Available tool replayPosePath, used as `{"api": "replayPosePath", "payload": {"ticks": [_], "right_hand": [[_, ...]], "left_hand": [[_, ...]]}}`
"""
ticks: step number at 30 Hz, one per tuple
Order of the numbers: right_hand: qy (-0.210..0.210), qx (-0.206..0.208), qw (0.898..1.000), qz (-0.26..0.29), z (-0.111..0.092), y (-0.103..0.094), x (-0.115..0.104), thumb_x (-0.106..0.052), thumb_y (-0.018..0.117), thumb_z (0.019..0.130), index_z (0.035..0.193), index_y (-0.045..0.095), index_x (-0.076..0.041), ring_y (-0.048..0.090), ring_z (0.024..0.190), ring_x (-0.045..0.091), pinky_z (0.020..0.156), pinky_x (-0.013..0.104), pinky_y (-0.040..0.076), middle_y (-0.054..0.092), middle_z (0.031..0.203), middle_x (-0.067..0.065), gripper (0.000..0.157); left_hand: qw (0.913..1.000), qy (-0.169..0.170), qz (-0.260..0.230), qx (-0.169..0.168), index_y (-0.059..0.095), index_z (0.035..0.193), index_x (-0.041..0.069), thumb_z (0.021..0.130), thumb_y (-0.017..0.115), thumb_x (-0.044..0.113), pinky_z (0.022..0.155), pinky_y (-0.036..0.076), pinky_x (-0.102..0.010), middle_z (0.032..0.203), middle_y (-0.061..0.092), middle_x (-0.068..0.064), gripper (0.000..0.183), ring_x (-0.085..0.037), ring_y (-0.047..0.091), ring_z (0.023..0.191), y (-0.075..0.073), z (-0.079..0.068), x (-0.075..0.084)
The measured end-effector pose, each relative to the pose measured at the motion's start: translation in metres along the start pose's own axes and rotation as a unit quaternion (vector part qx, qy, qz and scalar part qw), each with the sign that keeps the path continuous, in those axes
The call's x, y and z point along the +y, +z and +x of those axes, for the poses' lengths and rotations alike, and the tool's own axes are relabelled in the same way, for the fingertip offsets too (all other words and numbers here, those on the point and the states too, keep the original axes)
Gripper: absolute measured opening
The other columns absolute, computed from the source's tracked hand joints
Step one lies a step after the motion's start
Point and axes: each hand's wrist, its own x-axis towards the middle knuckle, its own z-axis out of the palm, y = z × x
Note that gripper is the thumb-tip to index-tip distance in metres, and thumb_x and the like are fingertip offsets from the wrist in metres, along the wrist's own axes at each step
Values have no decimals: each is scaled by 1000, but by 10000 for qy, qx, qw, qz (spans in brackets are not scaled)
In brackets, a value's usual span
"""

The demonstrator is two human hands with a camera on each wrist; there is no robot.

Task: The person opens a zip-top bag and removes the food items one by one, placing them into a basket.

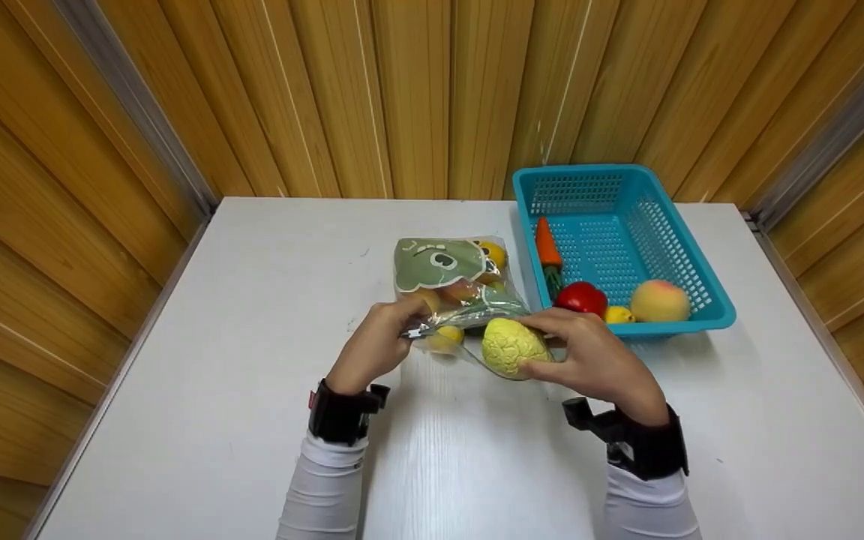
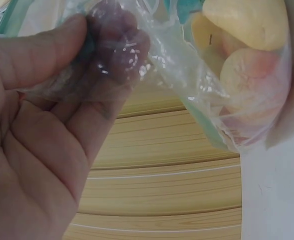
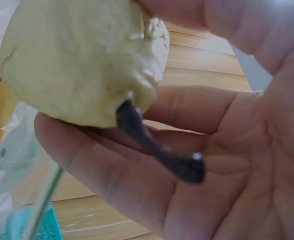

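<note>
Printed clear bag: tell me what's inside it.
Through the plastic of the bag, the left wrist view shows a yellow fruit beside a pink-blushed fruit. Whatever lies behind the green print in the head view stays hidden.

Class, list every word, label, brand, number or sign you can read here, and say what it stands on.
No text can be read.
Plastic bag: green cartoon print, no legible words.
Black strap on the left wrist: red patch, too small to read.

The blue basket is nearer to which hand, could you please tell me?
Right. The right hand holds the bumpy yellow fruit near the near left corner of the blue basket; the left hand grips the clear bag, farther to the left.
</note>
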Motion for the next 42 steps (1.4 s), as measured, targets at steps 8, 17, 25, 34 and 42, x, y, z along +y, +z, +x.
{"api": "replayPosePath", "payload": {"ticks": [8, 17, 25, 34, 42], "right_hand": [[-261, -20, 9988, 417, -6, -9, 4, -18, 82, 88, 135, 64, 3, 66, 110, 30, 91, 40, 58, 68, 128, 17, 55], [-388, 517, 9970, 431, -5, -22, 2, -17, 84, 86, 134, 66, -1, 66, 112, 28, 92, 38, 58, 69, 129, 14, 54], [-174, 1207, 9908, 579, -3, -29, 17, -7, 83, 85, 135, 63, 5, 66, 112, 35, 88, 21, 55, 65, 132, 21, 55], [168, 1839, 9805, 672, 0, -35, 38, -6, 82, 86, 136, 62, 7, 63, 119, 39, 87, 7, 47, 63, 133, 25, 55], [600, 2344, 9694, 420, 4, -41, 56, -13, 82, 88, 137, 61, 8, 63, 118, 43, 84, 7, 47, 62, 133, 28, 57]], "left_hand": [[10000, -24, -24, 28, 68, 94, 5, 71, 53, -28, 76, 57, -38, 87, 70, -3, 43, -16, 64, 81, 0, -2, -1], [10000, 15, -71, 7, 68, 92, 5, 68, 51, -30, 75, 56, -35, 86, 70, -2, 46, -14, 64, 80, 1, -2, -2], [10000, 41, 7, 10, 67, 93, 6, 68, 50, -29, 72, 56, -35, 86, 70, -1, 46, -14, 63, 79, 2, -2, -1], [10000, -8, 1, -51, 67, 94, 5, 67, 47, -30, 75, 57, -33, 87, 70, -2, 48, -15, 65, 80, 2, 0, -1], [10000, 4, 17, -46, 67, 94, 4, 67, 48, -30, 75, 57, -35, 87, 70, -4, 48, -17, 65, 80, 1, 1, 0]]}}
